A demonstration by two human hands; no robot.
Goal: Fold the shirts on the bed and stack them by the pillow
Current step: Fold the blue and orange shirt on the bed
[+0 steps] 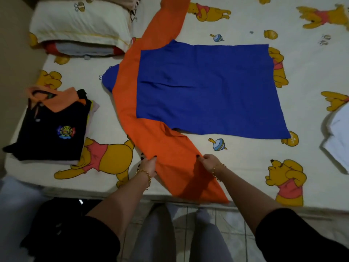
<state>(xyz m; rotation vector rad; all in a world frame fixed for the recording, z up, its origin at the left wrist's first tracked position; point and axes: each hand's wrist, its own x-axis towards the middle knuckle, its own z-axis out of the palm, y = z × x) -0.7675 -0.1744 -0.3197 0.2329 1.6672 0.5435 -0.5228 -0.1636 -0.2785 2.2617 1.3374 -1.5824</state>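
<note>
1. Progress shows first at the far left. A stack of folded shirts [56, 144] sits on the bed [245, 167], near the pillow [79, 21] but apart from it. A black shirt with an orange collar [51, 118] lies on top, and pale edges of others peek out on its right side. I cannot tell how many there are.
2. Something red and grey is tucked under the pillow, too dim to name.
3. The left hand [149, 164] is clamped on one edge of the near orange sleeve [170, 148], fingers curled round the cloth.
4. The right hand [208, 162] pinches the opposite edge of that same sleeve, whose end reaches the edge of the mattress.
5. The blue and orange shirt [207, 87] lies spread flat in the middle of the bed, with no fold in it yet. Its far sleeve [166, 17] stretches up past the pillow. To my eye this is the opening fold, with the near sleeve about to be laid across the blue body. After that come the other sleeve, the body folds and the carry to the stack.
6. A white garment [338, 133] lies loose at the right edge, partly out of view. It looks unfolded, so it likely waits its turn.
7. As for containers, I see no basket, box or drawer. The stack on the bed is the only place holding finished shirts.
</note>
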